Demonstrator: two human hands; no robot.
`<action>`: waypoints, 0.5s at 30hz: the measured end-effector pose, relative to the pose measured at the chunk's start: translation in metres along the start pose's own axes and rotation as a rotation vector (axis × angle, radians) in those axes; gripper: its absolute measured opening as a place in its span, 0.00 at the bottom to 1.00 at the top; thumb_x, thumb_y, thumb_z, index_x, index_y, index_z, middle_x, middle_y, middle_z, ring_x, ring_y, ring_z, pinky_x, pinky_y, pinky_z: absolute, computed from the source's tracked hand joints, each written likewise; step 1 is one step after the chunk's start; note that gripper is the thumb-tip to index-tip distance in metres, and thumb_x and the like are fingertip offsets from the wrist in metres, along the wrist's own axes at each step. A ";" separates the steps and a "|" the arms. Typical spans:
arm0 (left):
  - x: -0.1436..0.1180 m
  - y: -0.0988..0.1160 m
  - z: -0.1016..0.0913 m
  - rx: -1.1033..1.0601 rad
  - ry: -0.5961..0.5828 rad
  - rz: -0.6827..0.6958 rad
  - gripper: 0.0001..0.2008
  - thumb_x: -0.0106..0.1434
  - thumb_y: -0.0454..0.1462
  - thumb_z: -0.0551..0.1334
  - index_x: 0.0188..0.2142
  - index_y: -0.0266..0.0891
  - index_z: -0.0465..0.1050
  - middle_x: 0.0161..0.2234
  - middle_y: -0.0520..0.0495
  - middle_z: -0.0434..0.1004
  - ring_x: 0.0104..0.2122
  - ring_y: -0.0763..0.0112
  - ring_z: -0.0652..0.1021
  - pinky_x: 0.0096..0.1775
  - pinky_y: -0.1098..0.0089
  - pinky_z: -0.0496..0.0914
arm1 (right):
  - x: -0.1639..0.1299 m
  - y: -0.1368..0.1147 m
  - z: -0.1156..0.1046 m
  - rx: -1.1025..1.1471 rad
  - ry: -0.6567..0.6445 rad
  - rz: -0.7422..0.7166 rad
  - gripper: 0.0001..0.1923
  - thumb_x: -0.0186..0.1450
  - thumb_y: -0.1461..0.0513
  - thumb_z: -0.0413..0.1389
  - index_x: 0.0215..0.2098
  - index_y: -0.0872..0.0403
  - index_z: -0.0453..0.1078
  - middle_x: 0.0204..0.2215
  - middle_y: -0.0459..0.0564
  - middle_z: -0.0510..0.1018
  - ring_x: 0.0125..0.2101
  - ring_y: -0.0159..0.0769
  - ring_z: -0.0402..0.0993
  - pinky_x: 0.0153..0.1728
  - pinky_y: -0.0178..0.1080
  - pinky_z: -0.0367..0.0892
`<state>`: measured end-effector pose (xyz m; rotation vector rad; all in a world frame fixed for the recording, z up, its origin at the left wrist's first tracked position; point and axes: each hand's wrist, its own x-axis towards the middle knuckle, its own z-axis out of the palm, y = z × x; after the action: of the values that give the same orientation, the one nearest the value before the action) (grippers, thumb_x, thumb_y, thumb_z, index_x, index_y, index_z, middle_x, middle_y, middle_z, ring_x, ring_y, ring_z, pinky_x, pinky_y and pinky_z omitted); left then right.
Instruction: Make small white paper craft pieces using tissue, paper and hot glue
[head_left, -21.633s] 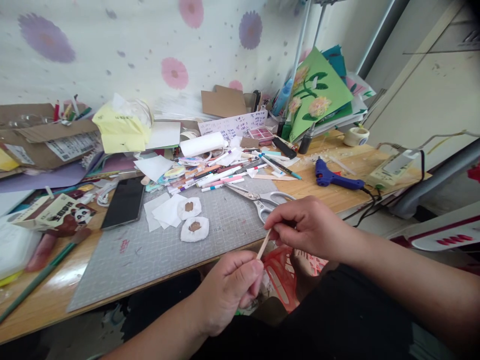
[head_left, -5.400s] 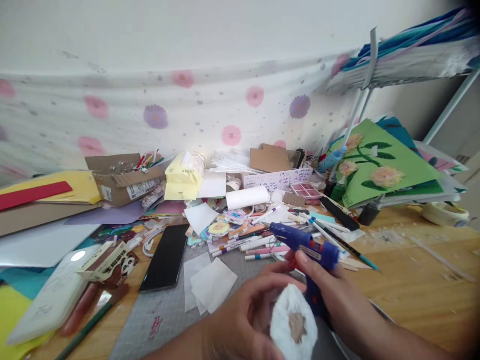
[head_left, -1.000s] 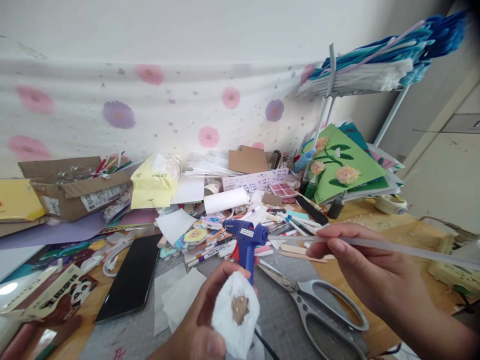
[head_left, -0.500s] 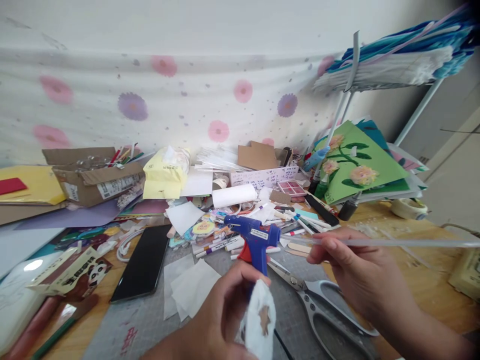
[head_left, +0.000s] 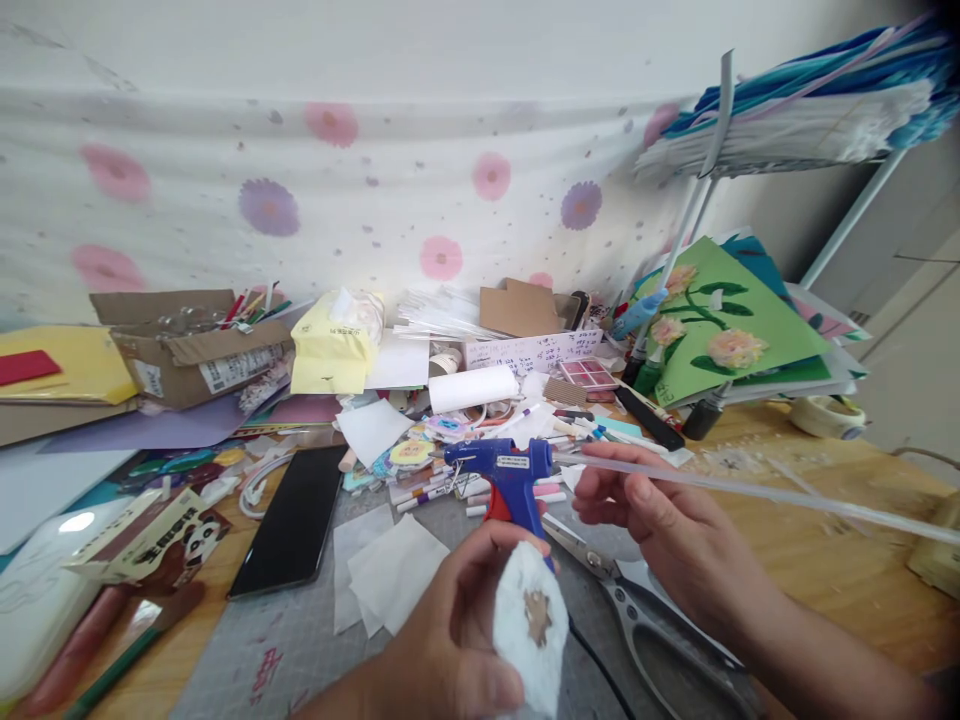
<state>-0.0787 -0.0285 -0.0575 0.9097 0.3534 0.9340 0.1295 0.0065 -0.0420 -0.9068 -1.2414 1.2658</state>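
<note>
Glue gun (head_left: 517, 475) above mat (head_left: 300, 640), pointing left over markers (head_left: 427, 493). Grasped in L hand (head_left: 457, 620), w/ white pad (head_left: 531, 670) pinned under thumb (head_left: 491, 685), brown patch (head_left: 537, 617) showing. Across part-spread fingers (head_left: 602, 487) of R hand (head_left: 667, 520), clear stick (head_left: 780, 494); can't tell if gripped. Front end at gun's rear, can't tell if inserted. Scissors (head_left: 619, 592) btwn hands; blk phone (head_left: 289, 520) to L of wht papers (head_left: 397, 570).
</note>
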 end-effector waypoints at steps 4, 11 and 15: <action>-0.001 -0.002 -0.001 -0.039 -0.023 -0.073 0.31 0.38 0.40 0.74 0.43 0.42 0.70 0.37 0.47 0.71 0.31 0.72 0.69 0.32 0.73 0.61 | 0.002 -0.001 0.012 -0.007 -0.200 0.222 0.16 0.62 0.52 0.54 0.45 0.50 0.73 0.41 0.53 0.78 0.42 0.41 0.72 0.44 0.45 0.65; 0.003 -0.005 0.000 -0.055 -0.096 -0.147 0.32 0.33 0.37 0.76 0.41 0.40 0.74 0.32 0.49 0.72 0.29 0.73 0.69 0.34 0.73 0.62 | -0.005 0.006 0.034 0.197 -0.273 0.388 0.14 0.58 0.55 0.60 0.38 0.55 0.75 0.32 0.49 0.78 0.33 0.35 0.72 0.38 0.38 0.65; 0.004 0.001 -0.005 -0.054 -0.116 -0.201 0.36 0.29 0.34 0.77 0.43 0.42 0.74 0.34 0.49 0.74 0.32 0.70 0.71 0.37 0.71 0.64 | -0.006 -0.003 0.030 0.184 -0.074 0.383 0.14 0.55 0.54 0.62 0.34 0.54 0.73 0.29 0.47 0.78 0.28 0.34 0.72 0.31 0.36 0.66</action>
<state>-0.0803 -0.0222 -0.0590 0.8578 0.3123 0.6995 0.1010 -0.0037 -0.0347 -0.9995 -1.0153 1.7001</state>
